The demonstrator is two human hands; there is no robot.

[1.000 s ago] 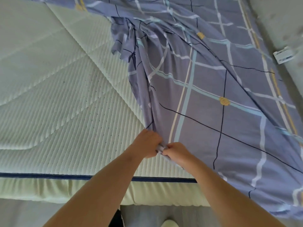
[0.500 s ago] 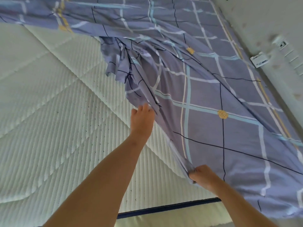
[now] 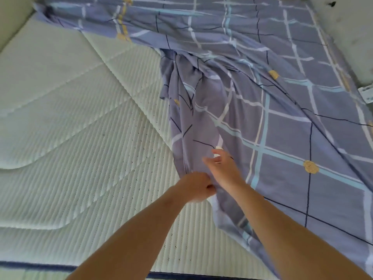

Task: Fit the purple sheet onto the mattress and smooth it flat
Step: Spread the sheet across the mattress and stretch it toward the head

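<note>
Half the mattress (image 3: 80, 138) lay bare toward nine o'clock, so left hand (image 3: 196, 186) pinched the purple sheet (image 3: 282, 122) edge, right hand (image 3: 225, 171) open.

right hand (image 3: 223, 170) motion-blurred, hold of its fingers (image 3: 217, 153) unreadable; left hand (image 3: 196, 186) hides its own fingertips at purple sheet (image 3: 282, 128) edge; sheet runs off top and right; mattress (image 3: 80, 138) cut left and bottom; white tag (image 3: 366, 94) clipped by right edge

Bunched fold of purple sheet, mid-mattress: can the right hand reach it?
Likely yes: the right hand is open over the purple checked sheet, nothing between it and the bunched fold.
</note>
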